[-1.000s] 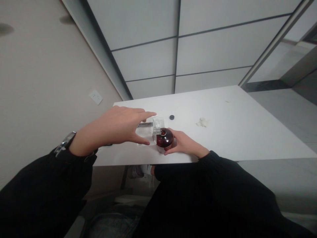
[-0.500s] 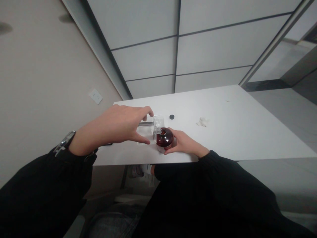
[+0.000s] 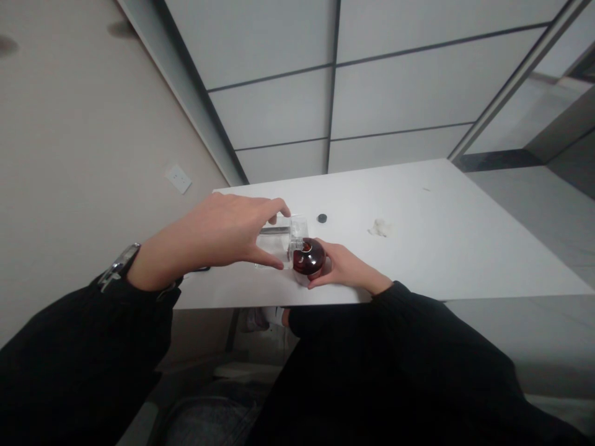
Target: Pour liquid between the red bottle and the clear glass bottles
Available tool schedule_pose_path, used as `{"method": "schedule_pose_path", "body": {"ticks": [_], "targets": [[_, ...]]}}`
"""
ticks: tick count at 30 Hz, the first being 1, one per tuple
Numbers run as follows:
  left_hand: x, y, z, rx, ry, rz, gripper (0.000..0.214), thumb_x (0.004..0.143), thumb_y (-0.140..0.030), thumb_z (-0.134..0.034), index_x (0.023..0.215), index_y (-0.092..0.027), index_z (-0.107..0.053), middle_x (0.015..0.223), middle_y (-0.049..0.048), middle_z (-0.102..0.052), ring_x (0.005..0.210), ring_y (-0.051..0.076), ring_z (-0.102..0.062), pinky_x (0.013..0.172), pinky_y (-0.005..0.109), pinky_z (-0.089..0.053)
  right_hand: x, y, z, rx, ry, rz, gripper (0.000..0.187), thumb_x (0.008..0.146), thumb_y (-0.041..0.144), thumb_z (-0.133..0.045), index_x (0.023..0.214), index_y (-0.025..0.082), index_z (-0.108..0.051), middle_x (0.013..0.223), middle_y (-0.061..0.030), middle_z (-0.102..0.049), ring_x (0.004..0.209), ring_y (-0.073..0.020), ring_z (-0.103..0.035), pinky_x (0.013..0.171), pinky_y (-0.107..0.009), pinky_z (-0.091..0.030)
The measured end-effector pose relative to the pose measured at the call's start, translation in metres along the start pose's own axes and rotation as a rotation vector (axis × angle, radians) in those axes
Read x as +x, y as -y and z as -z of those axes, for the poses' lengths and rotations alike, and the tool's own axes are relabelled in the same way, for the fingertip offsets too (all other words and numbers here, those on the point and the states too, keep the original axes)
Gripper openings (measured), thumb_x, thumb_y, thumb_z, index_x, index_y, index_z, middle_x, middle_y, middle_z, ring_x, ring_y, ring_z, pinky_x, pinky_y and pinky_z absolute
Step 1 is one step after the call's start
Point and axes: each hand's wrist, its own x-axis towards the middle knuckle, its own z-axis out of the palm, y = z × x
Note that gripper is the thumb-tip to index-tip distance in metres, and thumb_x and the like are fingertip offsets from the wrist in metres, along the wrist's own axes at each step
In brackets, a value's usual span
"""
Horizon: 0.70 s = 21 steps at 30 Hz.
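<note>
A small round dark red bottle [image 3: 309,260] stands on the white table [image 3: 418,248] near its front edge. My right hand [image 3: 346,269] is wrapped round the bottle's right side. My left hand [image 3: 223,235] grips a clear plastic container [image 3: 281,241] between thumb and fingers, tipped sideways with its mouth against the top of the red bottle. A watch [image 3: 118,266] sits on my left wrist.
A small black cap [image 3: 321,218] lies on the table behind the bottle. A crumpled white wad [image 3: 380,228] lies to the right of it. A wall with a socket [image 3: 178,179] runs along the left.
My left hand's fingers have curled from stretched out to closed round the clear container, and it is lifted slightly toward the bottle's top. My right hand has not moved.
</note>
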Motion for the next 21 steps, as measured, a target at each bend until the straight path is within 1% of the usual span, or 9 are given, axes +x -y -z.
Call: {"method": "schedule_pose_path", "body": {"ticks": [8, 14, 21], "targets": [[0.0001, 0.0002, 0.0013, 0.026, -0.021, -0.012, 0.080, 0.083, -0.074, -0.073, 0.149, -0.033, -0.056, 0.135, 0.0063, -0.077, 0.116, 0.035, -0.073, 0.082, 0.036, -0.048, -0.0014, 0.0025, 0.0006, 0.012, -0.003, -0.006, 0.100, 0.066, 0.052, -0.099, 0.153, 0.027, -0.055, 0.133, -0.0106, -0.077, 0.120, -0.0368, -0.074, 0.107, -0.052, -0.055], [0.0005, -0.0003, 0.0008, 0.020, -0.020, -0.009, 0.080, 0.083, -0.073, -0.073, 0.150, -0.032, -0.056, 0.138, 0.0065, -0.075, 0.118, 0.035, -0.073, 0.084, 0.037, -0.050, -0.0007, 0.0014, 0.0003, -0.023, -0.010, 0.007, 0.102, 0.066, 0.052, -0.099, 0.154, 0.025, -0.054, 0.133, -0.0112, -0.077, 0.121, -0.0372, -0.073, 0.107, -0.051, -0.055], [-0.0007, -0.0003, 0.0009, 0.015, -0.034, -0.024, 0.075, 0.085, -0.073, -0.069, 0.148, -0.033, -0.059, 0.146, 0.0059, -0.072, 0.124, 0.035, -0.071, 0.091, 0.037, -0.050, 0.0008, -0.0026, -0.0009, -0.027, -0.016, 0.028, 0.103, 0.066, 0.054, -0.098, 0.154, 0.026, -0.053, 0.136, -0.0113, -0.076, 0.125, -0.0384, -0.071, 0.106, -0.052, -0.054]]}}
